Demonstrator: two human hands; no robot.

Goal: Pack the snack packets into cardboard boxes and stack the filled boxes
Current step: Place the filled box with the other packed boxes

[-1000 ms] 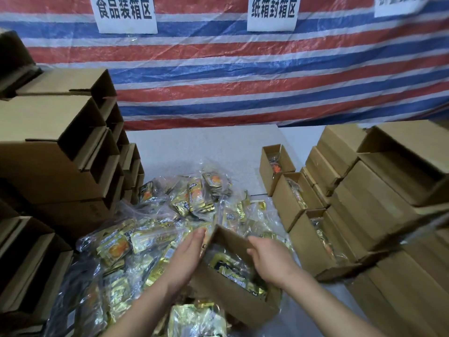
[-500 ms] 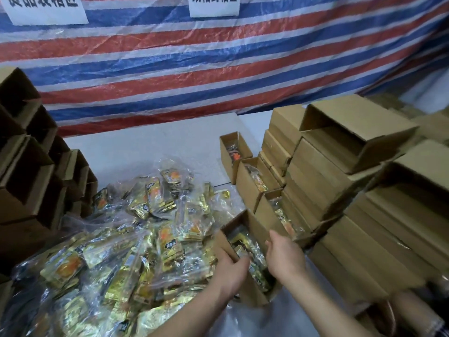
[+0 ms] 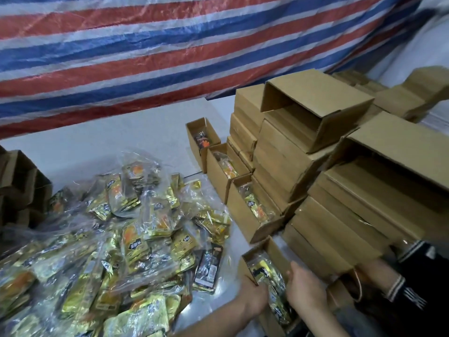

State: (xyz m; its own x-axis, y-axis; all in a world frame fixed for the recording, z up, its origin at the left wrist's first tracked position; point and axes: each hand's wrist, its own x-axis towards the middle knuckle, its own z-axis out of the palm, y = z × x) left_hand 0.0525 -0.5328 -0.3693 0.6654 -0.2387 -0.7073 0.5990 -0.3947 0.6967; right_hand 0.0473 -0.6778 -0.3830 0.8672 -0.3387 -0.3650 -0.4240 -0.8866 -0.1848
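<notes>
Hands [image 3: 254, 297] [image 3: 305, 290] grip open box [image 3: 277, 249], prob. touching stack [image 3: 315, 242].

**Inspector A:** Premises type?

**Inspector B:** A small, improvised packing station, not a home or a shop. A red, white and blue striped tarpaulin [image 3: 145, 57] hangs as the back wall across the top of the frame.

**Inspector A:** Evidence of packing work?

**Inspector B:** A large heap of gold snack packets [image 3: 116, 239] in clear wrap lies loose on the pale worktop [image 3: 109, 142] at lower left. Uniform cardboard boxes are stacked [image 3: 328, 190] at right, with open boxes [image 3: 245, 190] holding packets lined up beside them at centre. More empty cartons [image 3: 21, 181] stand at the left edge.

**Inspector A:** Machinery?

**Inspector B:** Handwork only is visible.
</notes>
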